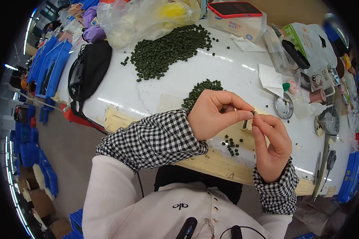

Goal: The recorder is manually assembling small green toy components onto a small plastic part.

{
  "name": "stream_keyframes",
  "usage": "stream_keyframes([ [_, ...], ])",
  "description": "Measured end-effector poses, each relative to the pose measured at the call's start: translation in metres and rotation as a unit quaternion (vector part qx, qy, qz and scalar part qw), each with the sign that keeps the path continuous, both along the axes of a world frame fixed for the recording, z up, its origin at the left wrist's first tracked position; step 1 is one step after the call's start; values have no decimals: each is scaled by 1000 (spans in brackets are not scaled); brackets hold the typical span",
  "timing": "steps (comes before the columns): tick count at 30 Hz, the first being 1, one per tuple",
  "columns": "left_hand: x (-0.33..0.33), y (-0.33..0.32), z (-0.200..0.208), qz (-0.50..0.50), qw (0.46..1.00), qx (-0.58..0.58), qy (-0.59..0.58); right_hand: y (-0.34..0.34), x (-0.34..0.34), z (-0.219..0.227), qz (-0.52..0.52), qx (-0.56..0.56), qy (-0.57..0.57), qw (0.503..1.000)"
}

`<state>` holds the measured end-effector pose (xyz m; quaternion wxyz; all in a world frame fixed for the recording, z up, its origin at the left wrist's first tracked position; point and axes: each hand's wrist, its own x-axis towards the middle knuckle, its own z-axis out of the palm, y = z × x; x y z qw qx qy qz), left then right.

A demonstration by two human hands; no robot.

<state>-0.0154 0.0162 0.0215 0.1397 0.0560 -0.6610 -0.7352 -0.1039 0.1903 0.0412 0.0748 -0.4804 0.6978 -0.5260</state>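
Note:
My left hand (215, 115) and my right hand (271, 143) meet fingertip to fingertip above the white table (155, 91). Both pinch one tiny dark green part (254, 114) between thumb and forefinger. Under the hands lie a few loose green parts (232, 145) on a pale wooden board (211, 157). A small heap of the same parts (200, 91) sits just beyond my left hand. A large heap (167, 47) spreads farther back. Both wrists wear black-and-white checked sleeve covers.
Clear plastic bags (143, 18) and a black bag (88, 71) lie at the back left. A red-cased phone (234, 8) rests on a box. To the right are a metal ring (283, 106), cups (320, 79), paper and tools (324, 167). Blue bins (48, 63) stand left.

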Motion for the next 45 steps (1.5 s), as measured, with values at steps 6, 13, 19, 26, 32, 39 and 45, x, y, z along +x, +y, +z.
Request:
stream_keyframes([
  [6,-3,-1,-1,29,969,-198,148,3,-2,-2,30,-29,-171,984],
  [13,-1,-1,5,-45,999,21,-12,5,-3,3,0,6,27,1000],
  [19,-5,0,2,-54,993,108,-6,1,1,7,-10,24,130,991],
  [26,-1,0,0,-31,999,23,10,1,0,4,-16,14,149,989],
  [32,-3,0,-2,-27,998,49,7,0,-3,3,-5,0,136,991],
  [39,-3,2,2,-9,999,45,21,1,-6,3,0,-10,93,996],
  [45,-2,3,1,-3,999,46,25,2,-5,3,-3,-19,69,997],
])
